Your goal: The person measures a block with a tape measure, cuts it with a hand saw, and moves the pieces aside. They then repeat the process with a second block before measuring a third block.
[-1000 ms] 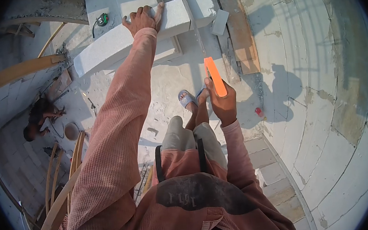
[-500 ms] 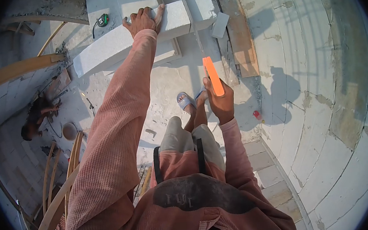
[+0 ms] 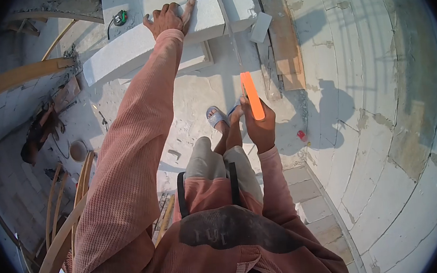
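Note:
A long white block (image 3: 123,57) lies across other pale blocks at the top of the view. My left hand (image 3: 168,21) grips its upper face, with the fingers bent at the far edge and the thumb out to the right. In my right hand (image 3: 260,127) is a handsaw (image 3: 253,96), held by its orange handle. Its thin blade stretches away from me and sits in a cut near the block's right end (image 3: 241,7). How deep the cut runs is hard to see. A small white offcut (image 3: 261,27) leans just right of that end.
A green and black tape measure (image 3: 120,17) rests left of my left hand. Curved wooden strips (image 3: 57,249) stand at lower left. Another person (image 3: 39,134) crouches near a bucket (image 3: 78,151). A block wall (image 3: 370,149) rises at right, with a board (image 3: 291,60) before it.
My right hand has drawn the saw slightly towards my body. My left hand stays on the block. The view has shifted a little, and the other person's posture has changed.

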Tool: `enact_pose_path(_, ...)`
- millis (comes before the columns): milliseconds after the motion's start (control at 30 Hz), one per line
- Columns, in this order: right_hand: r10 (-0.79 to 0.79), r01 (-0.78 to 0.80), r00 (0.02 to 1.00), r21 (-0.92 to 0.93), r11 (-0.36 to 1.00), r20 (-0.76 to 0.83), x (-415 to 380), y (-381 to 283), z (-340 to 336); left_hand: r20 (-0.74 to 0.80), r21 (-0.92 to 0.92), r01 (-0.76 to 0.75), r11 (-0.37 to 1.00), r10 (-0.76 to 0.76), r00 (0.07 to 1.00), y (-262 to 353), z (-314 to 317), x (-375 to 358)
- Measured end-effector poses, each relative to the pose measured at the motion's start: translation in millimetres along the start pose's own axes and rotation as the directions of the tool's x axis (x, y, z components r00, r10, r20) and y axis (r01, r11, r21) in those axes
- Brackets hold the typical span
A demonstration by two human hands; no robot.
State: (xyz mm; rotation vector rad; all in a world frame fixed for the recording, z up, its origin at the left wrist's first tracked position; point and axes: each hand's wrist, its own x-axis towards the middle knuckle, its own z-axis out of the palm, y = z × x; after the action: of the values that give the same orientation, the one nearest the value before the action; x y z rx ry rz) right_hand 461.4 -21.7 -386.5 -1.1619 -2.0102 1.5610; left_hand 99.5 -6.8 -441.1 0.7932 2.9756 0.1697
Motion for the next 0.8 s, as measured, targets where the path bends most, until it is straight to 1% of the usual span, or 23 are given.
enact_pose_path(67,0.046,-0.046,0.999,-0.072,0.996,-0.005,-42.1,1.4,-3.2,0.025,0.019,0.019,1.0,-0.02,0.999,0.4,-5.0,1.2)
enact_pose_path(133,0.044,-0.049,0.999,-0.218,0.975,-0.027,-109.7,17.3,-27.2,0.007,0.0,0.011,1.0,-0.011,1.0,1.4,-4.1,0.1)
enact_pose_path(167,0.04,-0.046,0.999,-0.238,0.97,-0.033,-137.6,15.9,-40.7,-0.002,-0.004,0.011,1.0,-0.011,1.0,-0.5,-4.1,-0.1)
enact_pose_path(200,0.032,-0.04,0.999,-0.252,0.967,-0.038,-144.2,8.1,-46.2,-0.025,-0.002,0.008,1.0,-0.008,1.0,-3.4,-5.4,3.4)
enact_pose_path(267,0.078,-0.071,0.997,-0.271,0.96,0.013,-131.1,13.7,-51.5,-0.043,-0.005,-0.009,1.0,0.009,0.999,-1.9,-3.0,-3.3)
enact_pose_path(300,0.059,-0.057,0.998,-0.224,0.973,0.003,-105.5,7.8,-43.5,-0.016,-0.006,-0.001,1.0,0.001,1.0,-1.2,-6.2,-1.2)
enact_pose_path(367,0.005,-0.005,1.0,-0.105,0.994,-0.002,-41.4,-4.1,-17.6,-0.034,0.002,-0.007,1.0,0.007,0.999,-2.9,-6.6,0.8)
enact_pose_path(400,-0.093,0.091,0.995,-0.066,0.994,-0.031,-12.0,-8.2,-4.0,-0.033,0.004,-0.012,1.0,0.012,0.999,-2.1,-4.4,-2.2)
enact_pose_path(433,0.009,-0.007,0.999,0.074,0.997,-0.032,12.5,-16.8,4.8,-0.026,-0.001,-0.008,1.0,0.007,1.0,0.0,-3.6,-1.1)
enact_pose_path(500,0.048,-0.044,0.998,0.13,0.991,-0.028,13.1,-22.1,6.7,-0.009,-0.003,0.006,1.0,-0.006,1.0,-0.8,-4.8,0.4)
enact_pose_path(533,0.064,-0.06,0.998,0.159,0.985,-0.023,13.9,-24.7,7.6,-0.028,0.001,0.003,1.0,-0.003,1.0,-2.0,-2.7,-0.1)
enact_pose_path(567,0.127,-0.124,0.992,0.132,0.984,-0.015,-6.8,-22.2,2.8,-0.04,0.006,0.003,1.0,-0.002,0.999,-5.4,2.7,-5.4)
enact_pose_path(600,0.123,-0.124,0.992,-0.014,0.992,-0.017,-35.5,-14.6,-5.7,-0.068,0.002,-0.003,1.0,0.003,0.998,-3.8,4.4,-0.4)
enact_pose_path(633,0.122,-0.122,0.992,-0.163,0.979,-0.015,-71.3,-2.9,-17.4,-0.057,-0.007,-0.003,1.0,0.002,0.998,-1.2,2.7,3.1)
enact_pose_path(667,0.011,-0.013,1.0,-0.243,0.97,-0.011,-108.0,11.5,-30.6,-0.038,-0.011,0.004,1.0,-0.005,0.999,-1.0,1.6,0.0)
enact_pose_path(700,-0.021,0.021,1.0,-0.304,0.952,0.002,-136.8,14.5,-44.7,-0.022,-0.013,0.012,1.0,-0.012,1.0,-2.5,-0.3,0.7)
enact_pose_path(733,0.079,-0.08,0.997,-0.279,0.957,-0.012,-148.4,5.8,-52.0,-0.029,0.0,0.009,1.0,-0.009,1.0,-5.4,-2.3,5.3)
enact_pose_path(800,0.107,-0.098,0.994,-0.251,0.963,0.021,-131.8,9.9,-54.3,-0.011,0.02,-0.011,1.0,0.012,1.0,-3.0,-0.3,-1.3)
